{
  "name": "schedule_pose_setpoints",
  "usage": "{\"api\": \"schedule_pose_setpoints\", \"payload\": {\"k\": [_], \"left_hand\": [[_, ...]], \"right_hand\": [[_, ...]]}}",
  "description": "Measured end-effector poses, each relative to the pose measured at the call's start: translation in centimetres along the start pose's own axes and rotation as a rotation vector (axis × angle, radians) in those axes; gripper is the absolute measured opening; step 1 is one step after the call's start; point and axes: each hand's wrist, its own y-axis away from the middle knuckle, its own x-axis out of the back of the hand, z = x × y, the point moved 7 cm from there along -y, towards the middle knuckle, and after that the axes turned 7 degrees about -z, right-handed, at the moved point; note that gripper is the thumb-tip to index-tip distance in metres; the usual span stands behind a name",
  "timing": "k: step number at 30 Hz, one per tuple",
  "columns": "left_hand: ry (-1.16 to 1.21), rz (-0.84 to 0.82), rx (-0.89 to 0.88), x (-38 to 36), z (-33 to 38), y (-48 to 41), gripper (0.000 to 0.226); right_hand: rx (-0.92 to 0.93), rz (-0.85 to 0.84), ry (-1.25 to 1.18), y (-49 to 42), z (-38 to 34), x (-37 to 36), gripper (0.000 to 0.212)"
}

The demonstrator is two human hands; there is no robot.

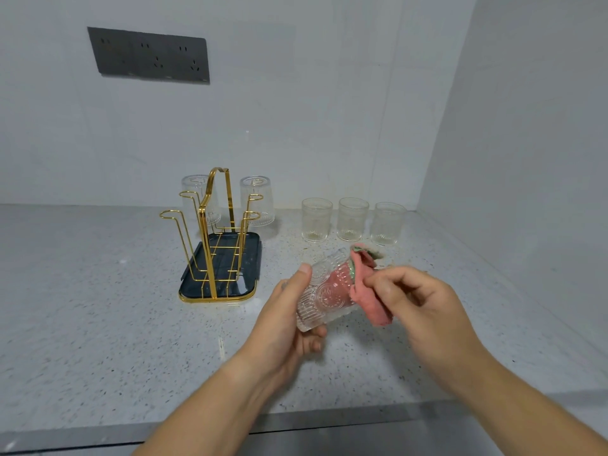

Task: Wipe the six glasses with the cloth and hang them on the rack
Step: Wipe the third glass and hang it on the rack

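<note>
Head view: the left hand [289, 311] grips a glass [329, 291] tipped sideways, its mouth toward the right hand [414, 297], which pinches the cloth [365, 291] pushed inside to wipe it; two glasses [257, 200] hang inverted on the rack [215, 232], three more glasses [316, 219] stand on the surface [98, 291]

— Which one are you on?
— A clear ribbed glass [325, 292], tilted in my left hand [289, 320], mouth up to the right. The pink cloth [365, 291] is stuffed inside it, pinched by my right hand [414, 301].
— The others?
— The two hung glasses [197, 199] [258, 200] sit mouth-down on the far pegs of the gold wire rack [210, 245]. The three upright glasses [316, 220] [352, 219] [387, 223] stand in a row to its right.
</note>
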Motion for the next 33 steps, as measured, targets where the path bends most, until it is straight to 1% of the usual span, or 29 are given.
{"api": "schedule_pose_setpoints", "payload": {"k": [1,3,4,5,6,7,9,12,13,14,16,17,18,20,21,23,25,27,28,29,30,31,33], "left_hand": [[0.004,-0.016,0.005,-0.2,0.0,0.0,0.076],[0.006,-0.047,0.023,-0.7,-0.1,0.0,0.073],[0.003,-0.062,0.029,-1.0,-0.1,0.0,0.070],[-0.007,-0.070,0.028,-1.2,0.0,0.0,0.069],[-0.022,-0.070,0.020,-1.3,0.1,0.0,0.069],[-0.044,-0.063,0.003,-1.4,0.3,0.1,0.068],[-0.126,-0.046,-0.058,-1.4,0.8,0.4,0.062],[-0.317,-0.064,-0.235,-1.8,1.7,1.4,0.051],[-0.409,-0.067,-0.312,-1.8,1.9,1.7,0.047],[-0.545,-0.056,-0.384,-1.7,2.0,1.8,0.046],[-0.818,-0.034,-0.479,-1.5,2.1,1.9,0.052],[-0.845,-0.023,-0.500,-1.5,2.1,1.9,0.053],[-0.775,-0.016,-0.506,-1.6,2.2,1.9,0.052],[-0.556,-0.018,-0.500,-2.0,2.6,1.9,0.047],[-0.459,-0.004,-0.479,-2.3,2.9,1.8,0.045],[-0.279,0.037,-0.359,-2.3,2.9,1.4,0.051],[-0.068,0.019,-0.109,-2.0,1.9,0.7,0.050],[0.156,-0.102,0.210,-2.6,0.4,0.9,0.053],[0.220,-0.142,0.332,-2.8,0.0,1.2,0.059],[0.231,-0.171,0.396,-2.9,-0.3,1.4,0.065],[0.200,-0.196,0.412,-2.8,-0.5,1.5,0.068],[0.142,-0.221,0.388,-2.7,-0.4,1.4,0.068],[-0.018,-0.231,0.233,-2.6,0.1,1.1,0.061]], "right_hand": [[0.013,-0.012,0.001,-0.2,-0.1,0.0,0.012],[-0.012,-0.043,-0.046,-0.5,0.3,0.0,0.029],[-0.031,-0.064,-0.048,-0.7,0.5,-0.1,0.030],[-0.039,-0.093,-0.029,-0.8,0.5,-0.3,0.024],[-0.048,-0.128,-0.002,-0.8,0.4,-0.7,0.012],[-0.055,-0.161,0.013,-0.7,0.5,-1.1,0.009],[-0.097,-0.192,0.007,-0.6,1.0,-1.4,0.029],[-0.178,-0.221,-0.049,-0.9,0.7,-1.8,0.053],[-0.206,-0.221,-0.063,-1.1,0.5,-1.7,0.055],[-0.240,-0.212,-0.092,-1.3,0.4,-1.5,0.051],[-0.317,-0.184,-0.182,-1.8,0.6,-1.1,0.042],[-0.341,-0.176,-0.199,-1.9,0.7,-0.9,0.040],[-0.340,-0.174,-0.202,-2.1,0.5,-1.0,0.040],[-0.286,-0.163,-0.215,-2.2,0.0,-1.1,0.039],[-0.242,-0.170,-0.217,-2.2,-0.3,-1.3,0.037],[-0.146,-0.200,-0.162,-1.8,-1.0,-1.9,0.030],[-0.065,-0.207,-0.071,-1.4,-1.2,-2.1,0.023],[-0.002,-0.213,0.018,-1.0,-1.0,-2.2,0.020],[0.014,-0.221,0.050,-0.8,-0.8,-2.2,0.021],[0.020,-0.217,0.062,-0.5,-0.5,-2.2,0.022],[0.022,-0.205,0.057,-0.5,-0.4,-2.1,0.024],[0.025,-0.185,0.048,-0.4,-0.3,-1.9,0.026],[0.018,-0.135,0.000,-0.6,-0.6,-1.7,0.034]]}}
